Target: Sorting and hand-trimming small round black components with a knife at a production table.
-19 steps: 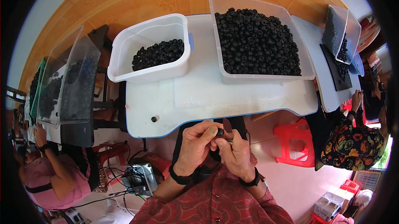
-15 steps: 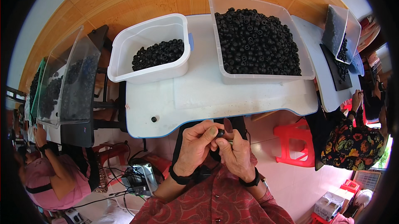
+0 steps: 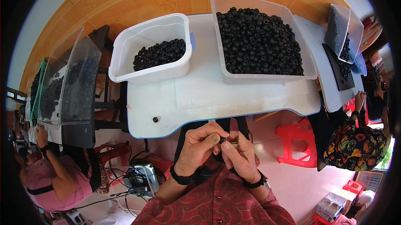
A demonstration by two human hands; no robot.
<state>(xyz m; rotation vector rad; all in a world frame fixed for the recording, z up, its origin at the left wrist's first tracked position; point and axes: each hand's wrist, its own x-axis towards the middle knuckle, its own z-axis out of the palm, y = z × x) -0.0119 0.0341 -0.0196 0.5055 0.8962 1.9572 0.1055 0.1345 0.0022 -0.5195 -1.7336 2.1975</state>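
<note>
In front of my body, at the table's near edge, both hands work close together. My left hand (image 3: pixel 196 149) pinches a small round black part (image 3: pixel 222 140) between thumb and fingers. My right hand (image 3: pixel 243 158) is closed around a knife (image 3: pixel 234 125), its dark reddish blade pointing up and blurred. The right thumb is at the black part; most of the handle is hidden in the fist. A single loose black part (image 3: pixel 156 120) lies on the white table (image 3: pixel 200 99), left of my hands.
A white tub (image 3: pixel 146 77) holds some black parts; right of it, a larger translucent bin (image 3: pixel 267 79) is heaped with them. Red stools (image 3: pixel 297 143) stand beside the table. People work on the left (image 3: pixel 62 175) and right (image 3: pixel 355 141). Cables (image 3: pixel 119 175) trail at lower left.
My right hand has turned slightly and shifted a little right and down. The knife blade has moved a little right. My left hand keeps its pinch on the black part.
</note>
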